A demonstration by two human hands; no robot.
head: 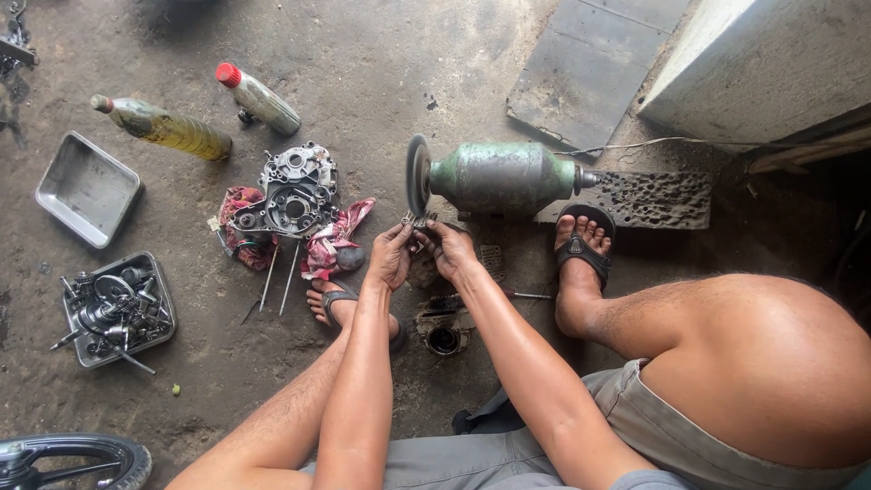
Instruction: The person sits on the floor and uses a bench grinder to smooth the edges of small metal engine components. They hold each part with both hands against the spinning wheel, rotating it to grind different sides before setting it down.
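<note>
head view: a small metal part (418, 220) is being pinched between the left hand (391, 256) and the right hand (448, 247), both grips pressed on it, just below the grinding disc (417, 174), which is lying directly ahead on the floor (381, 73).

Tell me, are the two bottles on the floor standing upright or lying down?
Both are lying down. The bottle with yellow liquid and the red-capped bottle rest on their sides on the concrete floor, above the empty metal tray.
</note>
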